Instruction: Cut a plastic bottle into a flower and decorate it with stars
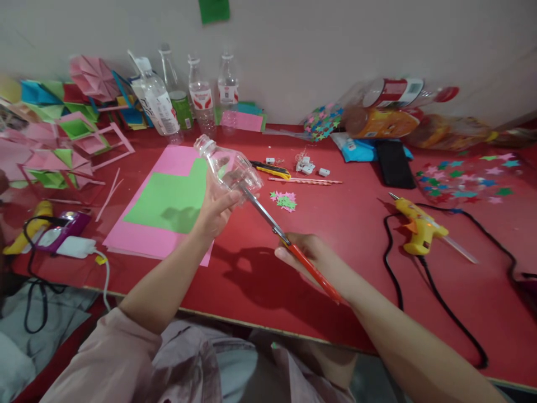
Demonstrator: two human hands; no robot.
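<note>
My left hand [218,210] is closed round a clear plastic bottle [232,168], tilted with its neck toward the upper left and its wider end toward the right. My right hand [312,254] grips red-handled scissors [310,268]. Their metal blades reach up to the bottle beside my left thumb; whether the blades are apart is hard to make out. Beneath the bottle, a green sheet [168,201] lies over pink sheets [146,243] on the red table [268,302].
Several empty bottles [201,98] stand along the wall. A yellow glue gun [419,224] with a black cord lies at right, near a phone [394,162]. Paper stars [284,200], a yellow cutter [272,169] and pencils [306,181] lie mid-table. Paper lanterns [71,140] crowd the left.
</note>
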